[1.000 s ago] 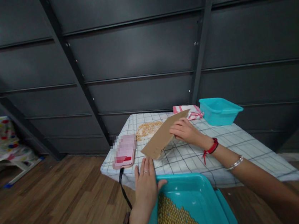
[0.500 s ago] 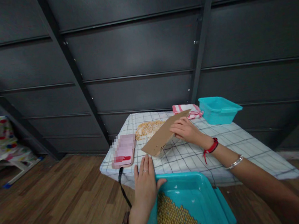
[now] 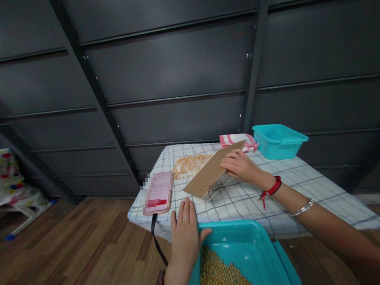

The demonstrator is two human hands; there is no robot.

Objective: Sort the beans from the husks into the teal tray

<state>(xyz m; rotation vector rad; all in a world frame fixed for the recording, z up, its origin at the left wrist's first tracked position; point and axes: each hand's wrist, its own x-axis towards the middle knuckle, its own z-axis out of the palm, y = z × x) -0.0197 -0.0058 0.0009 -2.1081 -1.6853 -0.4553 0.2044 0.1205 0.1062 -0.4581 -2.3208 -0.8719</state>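
My right hand (image 3: 239, 168) grips a tilted piece of brown cardboard (image 3: 207, 173) by its right edge, above the checked cloth. Left of the cardboard lies a patch of yellowish kernels and pale crumbs (image 3: 189, 165), partly hidden behind it. My left hand (image 3: 185, 230) rests flat at the front edge of the table, fingers stretched forward and thumb out over the rim of a large turquoise bin (image 3: 240, 224). Inside that bin, round tan beans or beads (image 3: 222, 274) are heaped on the left side. Their exact kind is unclear.
A pink phone-like object (image 3: 161, 193), partly pixelated, lies at the table's left, with a black strap (image 3: 157, 242) hanging down. A pink-and-white towel (image 3: 229, 140) and a smaller turquoise container (image 3: 278, 146) stand at the back right. A dark panelled wall (image 3: 174, 66) rises behind.
My right hand has moved slightly to the right with the cardboard, uncovering a bit more of the kernels. My left hand stays in the same place.
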